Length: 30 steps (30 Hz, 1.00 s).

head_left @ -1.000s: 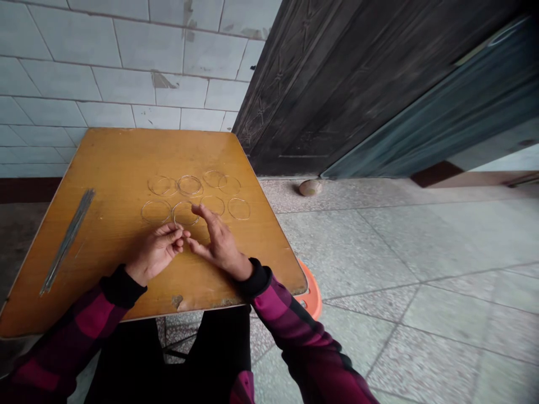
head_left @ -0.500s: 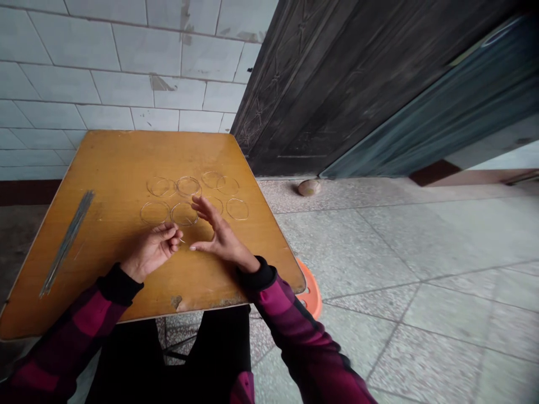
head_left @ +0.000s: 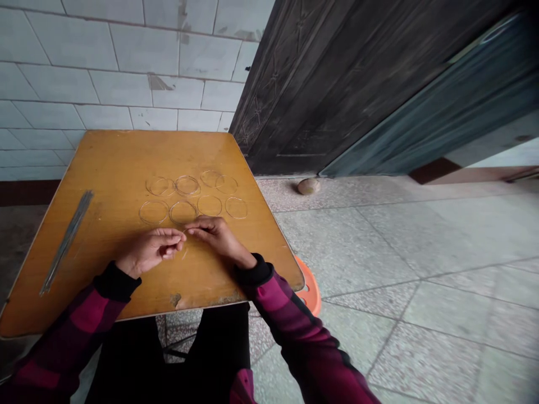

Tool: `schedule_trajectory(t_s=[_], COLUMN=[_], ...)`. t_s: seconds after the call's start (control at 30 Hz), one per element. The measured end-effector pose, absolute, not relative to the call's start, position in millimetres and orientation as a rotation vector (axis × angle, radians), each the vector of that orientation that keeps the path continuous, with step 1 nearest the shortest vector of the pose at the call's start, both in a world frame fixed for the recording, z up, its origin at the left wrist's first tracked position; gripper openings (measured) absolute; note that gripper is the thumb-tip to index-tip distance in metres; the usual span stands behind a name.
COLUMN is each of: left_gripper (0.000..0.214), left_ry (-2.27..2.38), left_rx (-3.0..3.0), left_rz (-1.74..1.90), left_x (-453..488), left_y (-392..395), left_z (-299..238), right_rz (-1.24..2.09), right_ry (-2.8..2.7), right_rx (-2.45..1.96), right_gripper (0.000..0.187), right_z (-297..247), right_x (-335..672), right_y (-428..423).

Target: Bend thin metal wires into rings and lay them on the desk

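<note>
My left hand (head_left: 150, 249) pinches a thin piece of wire (head_left: 184, 232) between thumb and fingertips, low over the front middle of the table. Meeting it from the right, my right hand (head_left: 217, 235) has thumb and index finger closed on the same wire. Most of the wire is hidden by my fingers. Just beyond my hands, thin wire rings lie flat in two rows; one ring (head_left: 154, 212) is at the near left and another ring (head_left: 236, 208) at the near right. Some rings in the far row overlap.
A bundle of straight grey wires (head_left: 67, 241) lies along the left side of the wooden table (head_left: 126, 154). A tiled wall (head_left: 138, 50) borders the far edge. An orange stool (head_left: 310, 286) stands by the right edge, and a round stone (head_left: 309, 186) rests on the floor.
My right hand has gone from spread fingers to a pinch on the wire beside my left hand. It moved slightly nearer, uncovering a ring. My left hand keeps its grip.
</note>
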<state>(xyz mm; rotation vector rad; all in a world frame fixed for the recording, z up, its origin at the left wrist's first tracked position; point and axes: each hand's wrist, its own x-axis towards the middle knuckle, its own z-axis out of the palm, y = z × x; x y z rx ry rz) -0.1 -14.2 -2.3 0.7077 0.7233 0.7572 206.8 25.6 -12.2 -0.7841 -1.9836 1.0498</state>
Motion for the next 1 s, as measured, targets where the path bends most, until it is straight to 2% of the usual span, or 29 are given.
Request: schedule_trajectory(t_s=[0.33,0.63,1.0], left_gripper=[0.024,0.015,0.014], left_ry=[1.116,1.173,1.145], left_rx=[0.871,0.952,0.922], left_rz=[1.07,0.98,1.118], left_x=[-6,0,2], left_y=[-7,-9,-7], left_z=[-8,-10,-14], right_rz=[1.397,1.442,1.5], right_ry=[-1.557,-1.33,-1.323], right_rx=[-1.113,-1.07,-1.031], right_gripper=[0.028,0.029,0.037], right_z=[-17,-12,-18], right_x=[210,212,208], right_y=[31,34,32])
